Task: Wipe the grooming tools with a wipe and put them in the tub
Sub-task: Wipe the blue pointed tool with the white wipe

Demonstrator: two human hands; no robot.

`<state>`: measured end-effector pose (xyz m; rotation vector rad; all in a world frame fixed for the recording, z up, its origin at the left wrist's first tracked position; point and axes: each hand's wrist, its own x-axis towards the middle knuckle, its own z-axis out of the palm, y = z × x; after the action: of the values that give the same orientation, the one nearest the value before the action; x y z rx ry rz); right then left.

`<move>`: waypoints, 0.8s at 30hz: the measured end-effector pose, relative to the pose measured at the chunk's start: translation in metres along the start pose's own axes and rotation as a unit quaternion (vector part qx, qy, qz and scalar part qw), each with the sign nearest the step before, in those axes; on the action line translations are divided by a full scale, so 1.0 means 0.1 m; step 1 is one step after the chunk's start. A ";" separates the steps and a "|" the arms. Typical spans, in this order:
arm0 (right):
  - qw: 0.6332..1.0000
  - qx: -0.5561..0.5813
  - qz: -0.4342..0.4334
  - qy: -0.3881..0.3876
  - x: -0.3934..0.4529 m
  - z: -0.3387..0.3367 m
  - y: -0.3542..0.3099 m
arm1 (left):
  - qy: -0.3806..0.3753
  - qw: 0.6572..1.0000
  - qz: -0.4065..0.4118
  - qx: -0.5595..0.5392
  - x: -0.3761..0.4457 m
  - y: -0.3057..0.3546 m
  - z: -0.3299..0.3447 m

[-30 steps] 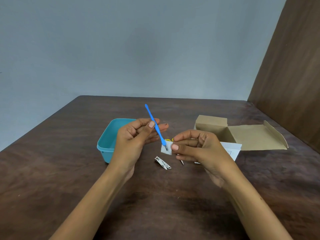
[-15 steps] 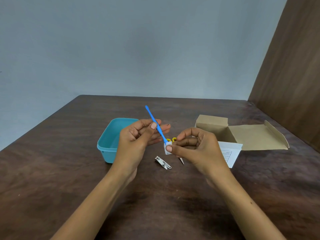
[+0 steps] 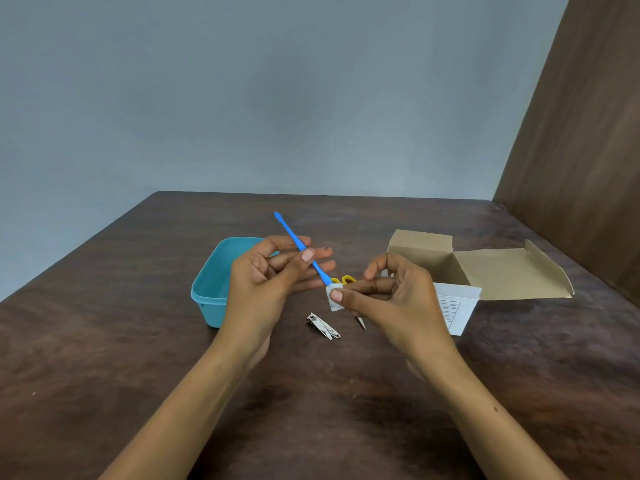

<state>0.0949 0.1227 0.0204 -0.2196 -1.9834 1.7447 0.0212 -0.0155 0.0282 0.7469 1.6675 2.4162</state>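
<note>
while left hand (image 3: 266,282) pinches blue tool (image 3: 300,251), right hand (image 3: 394,299) pinches wipe (image 3: 335,299) over tip; scissors (image 3: 346,280) apparently half hidden.

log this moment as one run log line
step: wiping | left hand: holds blue tool | right hand: pinches wipe on tool tip | clipper: on table | tub: no tool seen inside
</note>
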 end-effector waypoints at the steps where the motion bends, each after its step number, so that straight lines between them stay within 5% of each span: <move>1: 1.000 0.002 -0.001 0.004 0.00 0.00 -0.01 | 0.007 1.000 0.003 -0.004 0.01 0.01 -0.01; 24: 0.995 0.088 0.025 -0.027 0.02 -0.06 -0.09 | 0.009 1.000 0.008 -0.011 0.00 0.01 0.02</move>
<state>0.0975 0.1279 0.0306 -0.1647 -1.8625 1.9641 0.0229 -0.0141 0.0298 0.7400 1.6435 2.4547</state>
